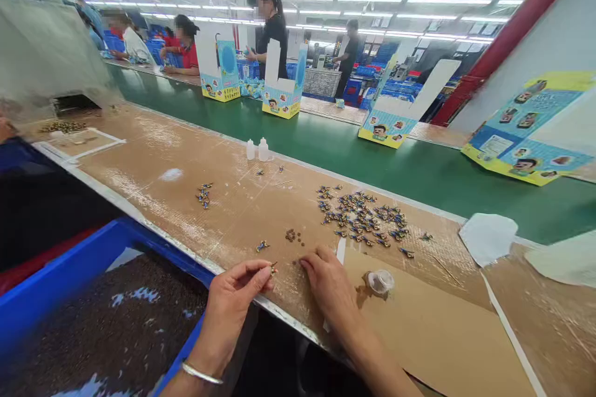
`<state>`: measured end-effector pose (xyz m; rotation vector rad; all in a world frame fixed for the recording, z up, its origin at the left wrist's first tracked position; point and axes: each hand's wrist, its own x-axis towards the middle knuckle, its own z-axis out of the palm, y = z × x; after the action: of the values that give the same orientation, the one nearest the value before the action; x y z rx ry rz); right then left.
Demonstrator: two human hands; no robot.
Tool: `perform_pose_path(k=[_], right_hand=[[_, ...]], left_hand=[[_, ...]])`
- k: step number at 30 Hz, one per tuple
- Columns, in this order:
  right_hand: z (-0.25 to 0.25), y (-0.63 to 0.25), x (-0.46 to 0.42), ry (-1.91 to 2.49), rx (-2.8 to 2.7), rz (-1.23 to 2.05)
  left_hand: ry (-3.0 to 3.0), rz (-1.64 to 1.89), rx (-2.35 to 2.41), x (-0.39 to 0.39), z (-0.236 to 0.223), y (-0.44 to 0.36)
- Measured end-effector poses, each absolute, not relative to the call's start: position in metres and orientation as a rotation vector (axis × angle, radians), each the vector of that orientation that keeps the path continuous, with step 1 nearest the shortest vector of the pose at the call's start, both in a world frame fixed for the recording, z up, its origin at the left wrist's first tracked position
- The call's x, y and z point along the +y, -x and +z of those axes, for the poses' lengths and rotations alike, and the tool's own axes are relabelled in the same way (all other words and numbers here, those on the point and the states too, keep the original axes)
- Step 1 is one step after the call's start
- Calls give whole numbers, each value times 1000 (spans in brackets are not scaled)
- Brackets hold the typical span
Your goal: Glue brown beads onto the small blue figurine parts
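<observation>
Tiny blue, tan and dark painted figures (365, 218) lie in a dense scatter on a worn brown cardboard-covered bench (153, 192), with a smaller group farther left. A blue plastic bin (60, 267) at the lower left holds a broad mass of small dark brown pieces (88, 329), with pale blue patches showing among them. A small clear round jar (380, 281) stands on a flat tan cardboard sheet (433, 322), beside a brown stain; its contents cannot be made out. Two small white bottles (263, 150) stand together near the far edge, and four blue-and-yellow printed cartons (284, 99) with raised flaps sit along a green belt (326, 139), their insides out of sight. Thumb and index finger of the left hand (233, 294) are closed in a pinch on a tiny tan-and-dark piece (274, 270), largely covered by the fingertips. Thumb and forefinger of the right hand (329, 285) are drawn close together, tips down at the bench; whether they grip anything cannot be told. One figure lies just beyond the left fingertips, a little heap of brown rounds (292, 235) lies beyond and between both hands, and the dense scatter spreads past the right hand.
</observation>
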<state>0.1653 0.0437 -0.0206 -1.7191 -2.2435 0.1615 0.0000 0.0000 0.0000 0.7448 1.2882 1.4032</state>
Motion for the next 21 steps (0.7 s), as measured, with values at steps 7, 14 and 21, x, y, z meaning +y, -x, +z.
perform_pose_path(k=[7,14,21], right_hand=[[-18,-157,40,1658,-2335,86],[-27,-152,43,1671,-2478,13],[-14,-163,42,1736,-2434,166]], left_hand=[[-732,1391,1282,2,-1,4],[-759,1363,1288,0,-4,10],[-755,1344,1287,1,-2,6]])
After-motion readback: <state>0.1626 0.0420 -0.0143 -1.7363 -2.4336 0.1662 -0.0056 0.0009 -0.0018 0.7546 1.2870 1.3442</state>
